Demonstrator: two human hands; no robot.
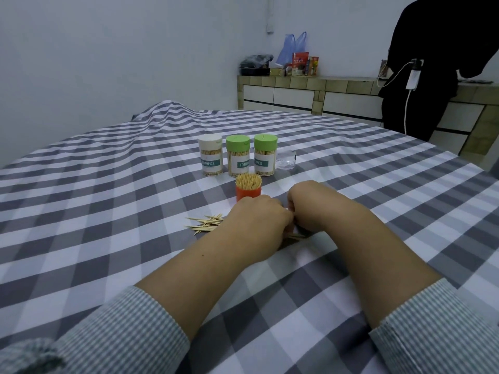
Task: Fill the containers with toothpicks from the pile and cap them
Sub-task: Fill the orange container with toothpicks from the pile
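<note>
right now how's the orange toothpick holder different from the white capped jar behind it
The orange holder is open on top, its toothpicks standing up bare above the rim; the white-capped jar is closed. The orange holder is opaque and shows no label, while the white-capped jar is clear with a label reading TOOTHPICK. The orange holder looks shorter and stands nearer the hands. Both stand upright on the checked cloth, filled with toothpicks.

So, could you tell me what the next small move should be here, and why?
Probably lift the gathered bundle and drop it into the orange container. Both the left hand and the right hand are down on the loose toothpicks, and that container stands open just beyond them, while three capped containers look finished.
</note>
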